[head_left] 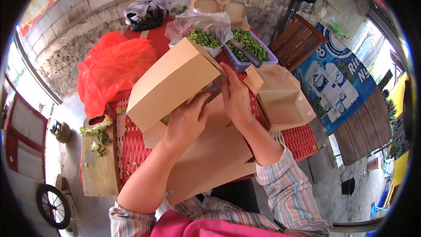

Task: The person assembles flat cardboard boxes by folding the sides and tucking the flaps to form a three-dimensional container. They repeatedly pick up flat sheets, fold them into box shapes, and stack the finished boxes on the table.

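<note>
A brown cardboard box [169, 81] is tilted up above the table between my hands. My left hand [188, 116] grips its near lower edge, with the fingertips curled in and partly hidden. At the box's right end my right hand [234, 94] holds the edge, thumb on the near side and fingers along the far side. Under my wrists lies a flat brown cardboard sheet [210, 153], reaching over the table's front edge toward my lap. Just right of my right hand stands another cardboard box [287, 103], open and folded into shape.
The red woven tabletop [300, 142] also bears a red plastic bag [112, 66], a cutting board [100, 166] with vegetable scraps, a clear bag [197, 19], and a purple container [274, 55] of chopped greens with a knife [247, 54] across it. A wooden chair [298, 41] stands at right.
</note>
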A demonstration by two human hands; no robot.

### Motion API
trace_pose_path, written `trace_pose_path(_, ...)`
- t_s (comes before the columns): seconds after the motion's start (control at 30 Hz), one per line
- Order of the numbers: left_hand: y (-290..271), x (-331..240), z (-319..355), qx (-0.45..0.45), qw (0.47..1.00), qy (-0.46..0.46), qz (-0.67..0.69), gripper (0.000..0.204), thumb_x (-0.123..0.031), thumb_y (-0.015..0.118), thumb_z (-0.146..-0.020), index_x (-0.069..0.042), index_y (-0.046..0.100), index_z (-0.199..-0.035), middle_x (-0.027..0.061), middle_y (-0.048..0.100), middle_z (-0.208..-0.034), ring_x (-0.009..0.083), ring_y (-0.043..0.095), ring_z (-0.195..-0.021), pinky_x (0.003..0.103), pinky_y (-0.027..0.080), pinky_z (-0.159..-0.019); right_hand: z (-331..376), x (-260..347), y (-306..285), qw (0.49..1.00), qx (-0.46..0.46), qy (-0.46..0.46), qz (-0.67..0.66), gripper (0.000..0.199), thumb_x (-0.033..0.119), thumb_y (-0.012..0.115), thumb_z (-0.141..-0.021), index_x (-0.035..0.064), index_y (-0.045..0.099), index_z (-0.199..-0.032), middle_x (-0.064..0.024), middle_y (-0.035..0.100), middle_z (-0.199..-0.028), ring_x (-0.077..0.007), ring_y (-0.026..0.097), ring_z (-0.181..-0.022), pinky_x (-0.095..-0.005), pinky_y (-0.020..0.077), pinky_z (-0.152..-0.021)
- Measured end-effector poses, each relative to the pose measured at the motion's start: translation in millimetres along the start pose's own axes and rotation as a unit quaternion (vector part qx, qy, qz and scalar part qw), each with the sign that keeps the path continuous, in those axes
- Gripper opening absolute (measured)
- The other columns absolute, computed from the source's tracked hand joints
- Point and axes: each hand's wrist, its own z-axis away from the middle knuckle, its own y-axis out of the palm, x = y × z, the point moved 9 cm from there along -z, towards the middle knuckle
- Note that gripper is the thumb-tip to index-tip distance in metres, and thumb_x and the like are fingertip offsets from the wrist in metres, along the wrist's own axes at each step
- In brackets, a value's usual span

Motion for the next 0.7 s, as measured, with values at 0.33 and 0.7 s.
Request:
trace_pose_path(0.33,-52,-83,19,-0.091,0.946,0.312,-0.008,0.021,-0.005,0.070,-0.076,0.001,0.068,-0.096,0.0085,0.063,-0.097,0.0235,0.062,-0.088,0.041,0.054,-0.070,-2,-29,-17,0.987,-0.044,0.075,0.135,0.027,0.003,0.050,-0.094,-0.0026,0.059,-0.119,-0.0231,0.066,-0.081,-0.0395,0.066,-0.070,-0.0428,0.0529,-0.064)
trace_pose_path(0.7,-135,68,10,-0.376,0.913,-0.079,0.137,0.032,-0.015,0.043,-0.099,0.004,0.060,-0.118,0.0140,0.062,-0.116,0.0220,0.060,-0.102,0.034,0.051,-0.087,-1,-54,-6,0.955,-0.018,0.213,-0.207,0.043,0.040,0.052,-0.102,0.0001,0.068,-0.096,-0.0040,0.066,-0.084,-0.0117,0.061,-0.081,-0.0290,0.0495,-0.077)
